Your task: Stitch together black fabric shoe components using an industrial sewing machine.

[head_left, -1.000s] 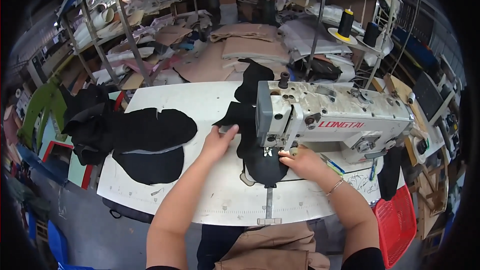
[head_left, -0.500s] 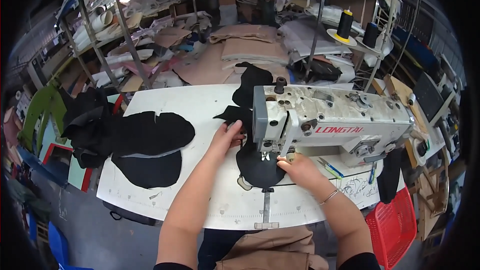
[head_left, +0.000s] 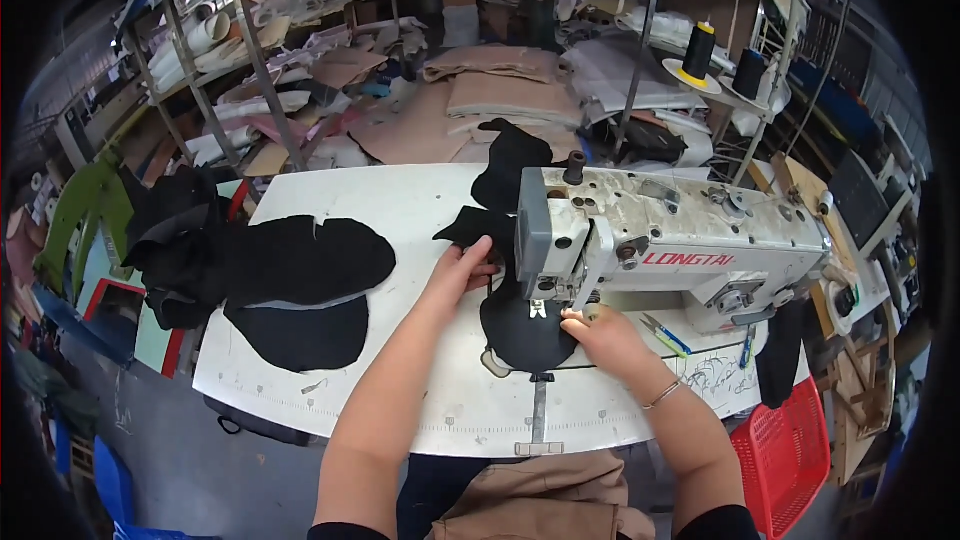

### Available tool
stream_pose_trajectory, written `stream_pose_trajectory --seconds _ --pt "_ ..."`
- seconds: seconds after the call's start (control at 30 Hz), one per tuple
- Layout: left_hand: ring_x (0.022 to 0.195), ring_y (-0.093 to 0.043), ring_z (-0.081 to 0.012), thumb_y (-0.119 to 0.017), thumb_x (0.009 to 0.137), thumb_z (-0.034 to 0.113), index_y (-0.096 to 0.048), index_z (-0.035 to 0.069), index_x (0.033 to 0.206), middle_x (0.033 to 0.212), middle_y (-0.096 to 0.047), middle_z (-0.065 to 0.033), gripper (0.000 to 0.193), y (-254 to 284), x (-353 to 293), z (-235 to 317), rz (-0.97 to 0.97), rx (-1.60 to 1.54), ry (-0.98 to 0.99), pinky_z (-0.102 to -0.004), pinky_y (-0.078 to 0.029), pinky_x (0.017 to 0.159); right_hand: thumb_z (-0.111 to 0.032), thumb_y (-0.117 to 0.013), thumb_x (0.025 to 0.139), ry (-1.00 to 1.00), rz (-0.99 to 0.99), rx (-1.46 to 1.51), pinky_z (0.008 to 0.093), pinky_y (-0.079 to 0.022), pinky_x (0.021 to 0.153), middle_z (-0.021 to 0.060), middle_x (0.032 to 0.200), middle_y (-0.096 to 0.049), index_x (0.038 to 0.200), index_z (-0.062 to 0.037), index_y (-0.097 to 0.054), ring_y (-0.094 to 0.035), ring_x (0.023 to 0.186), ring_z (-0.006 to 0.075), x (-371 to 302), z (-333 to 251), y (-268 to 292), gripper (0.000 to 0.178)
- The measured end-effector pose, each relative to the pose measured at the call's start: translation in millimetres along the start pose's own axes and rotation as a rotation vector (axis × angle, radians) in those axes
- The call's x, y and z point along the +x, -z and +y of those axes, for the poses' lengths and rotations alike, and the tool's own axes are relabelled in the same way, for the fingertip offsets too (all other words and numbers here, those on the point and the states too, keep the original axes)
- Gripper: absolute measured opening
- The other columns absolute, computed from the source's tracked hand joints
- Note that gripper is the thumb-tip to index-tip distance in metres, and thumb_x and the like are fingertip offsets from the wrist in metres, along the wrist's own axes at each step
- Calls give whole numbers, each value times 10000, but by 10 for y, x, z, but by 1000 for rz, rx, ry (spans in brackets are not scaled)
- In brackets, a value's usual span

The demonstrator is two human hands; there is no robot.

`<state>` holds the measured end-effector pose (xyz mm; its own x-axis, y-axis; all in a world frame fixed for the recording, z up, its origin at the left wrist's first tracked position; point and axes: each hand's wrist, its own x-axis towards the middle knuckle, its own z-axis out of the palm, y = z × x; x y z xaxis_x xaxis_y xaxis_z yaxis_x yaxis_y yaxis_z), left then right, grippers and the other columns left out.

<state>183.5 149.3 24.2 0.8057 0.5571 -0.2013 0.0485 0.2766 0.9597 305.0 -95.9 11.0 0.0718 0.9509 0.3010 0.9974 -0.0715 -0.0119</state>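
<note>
A black fabric piece [head_left: 525,338] with a rounded near end lies under the presser foot [head_left: 539,309] of a white sewing machine [head_left: 680,235]. My left hand [head_left: 458,278] is closed on the fabric's left side, left of the machine head, its fingertips partly hidden by the cloth. Right of the presser foot, my right hand [head_left: 610,338] pinches the edge of the same piece between thumb and fingers. The fabric's far part runs behind the machine head, where another black part [head_left: 511,165] shows on the table; whether they join is hidden.
Black fabric pieces [head_left: 300,265] lie stacked on the left of the white table [head_left: 420,428]. Thread snips [head_left: 666,336] and a blue-green tool [head_left: 747,346] rest right of my right hand. A red basket [head_left: 785,465] stands below the right edge. Thread cones [head_left: 698,50] stand behind the machine.
The whole view has shifted slightly, with the machine a little further right in it. Both hands keep their hold, and the fabric stays under the presser foot.
</note>
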Motion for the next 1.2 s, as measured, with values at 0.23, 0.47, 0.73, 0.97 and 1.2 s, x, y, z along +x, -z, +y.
stream_pose_trajectory --seconds 0.23,0.47,0.73,0.97,1.2 --pt "1005 -577 -177 -612 833 481 -488 78 1173 1114 -577 -67 541 8 -14 29 -29 -15 -10 -319 -454 877 -63 -553 755 46 51 11 361 -489 678 94 820 -539 973 -91 -586 -571 810 258 17 5 -1 223" --pt "973 -580 -152 -615 838 448 -507 104 1147 1062 -596 -34 475 -10 -40 68 -20 -11 2 -314 -455 866 -73 -549 762 43 36 -35 361 -482 659 90 796 -527 973 -108 -589 -564 783 249 21 -4 12 217" --pt "937 -592 -164 -626 846 380 -511 87 1121 1028 -602 -41 418 -5 4 39 -16 -32 -3 -318 -469 856 -90 -547 769 47 61 -31 356 -476 659 82 788 -528 954 -103 -589 -564 789 241 16 16 -8 190" --pt "916 -611 -201 -624 821 165 -514 46 1111 1027 -613 -76 332 72 144 -30 25 -170 46 -356 -492 803 -87 -545 768 89 63 -45 353 -480 706 71 849 -564 925 -88 -579 -571 821 238 56 -40 69 161" --pt "922 -612 -219 -601 817 96 -512 33 1117 1025 -609 -93 319 15 217 -81 24 -211 -8 -382 -501 796 -40 -546 745 54 37 22 389 -493 711 28 1146 -618 994 -86 -583 -588 823 287 26 -4 44 256"
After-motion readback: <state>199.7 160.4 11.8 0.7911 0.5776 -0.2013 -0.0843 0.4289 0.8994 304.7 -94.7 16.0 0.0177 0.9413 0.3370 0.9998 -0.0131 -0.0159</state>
